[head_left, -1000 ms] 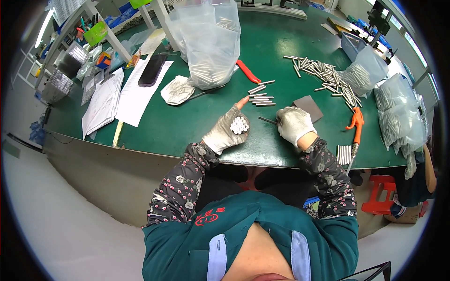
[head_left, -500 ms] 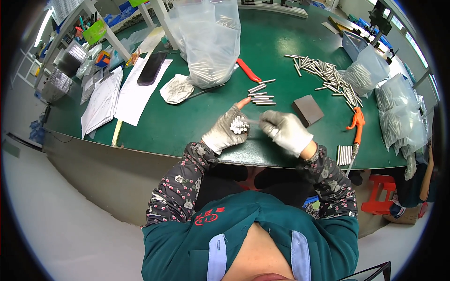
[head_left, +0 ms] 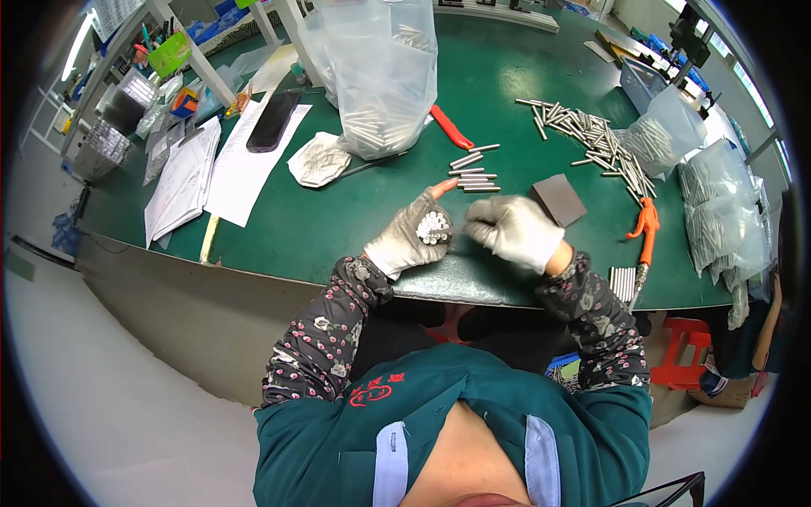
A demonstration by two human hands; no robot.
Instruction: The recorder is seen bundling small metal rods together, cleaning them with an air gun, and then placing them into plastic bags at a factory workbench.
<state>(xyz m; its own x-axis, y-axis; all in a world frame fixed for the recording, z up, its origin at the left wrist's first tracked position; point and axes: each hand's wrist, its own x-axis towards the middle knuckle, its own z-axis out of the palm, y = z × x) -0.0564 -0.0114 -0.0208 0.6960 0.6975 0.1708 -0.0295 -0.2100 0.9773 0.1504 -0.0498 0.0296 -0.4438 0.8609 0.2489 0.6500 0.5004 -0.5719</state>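
1. Across the middle is a big green table [head_left: 321,228].
2. On it stands a see-through bag [head_left: 378,84].
3. The left hand [head_left: 405,240], gloved, is full.
4. The right hand [head_left: 517,233] has curled fingers; I cannot tell if they hold anything.
5. A dark block [head_left: 557,200] lies near it.
6. The left hand grips a bundle of thin metal rods [head_left: 433,227], ends showing.

Bright, even light fell across my bench [head_left: 481,93], with a lit tube [head_left: 82,44] at ten o'clock and glaring windows [head_left: 749,84] at two. A pale sheen bloomed on the glossy green at one o'clock. My right hand [head_left: 517,234] blurred at the fingertips, fisheye bending curved the bench's near edge, and black swallowed the corners.
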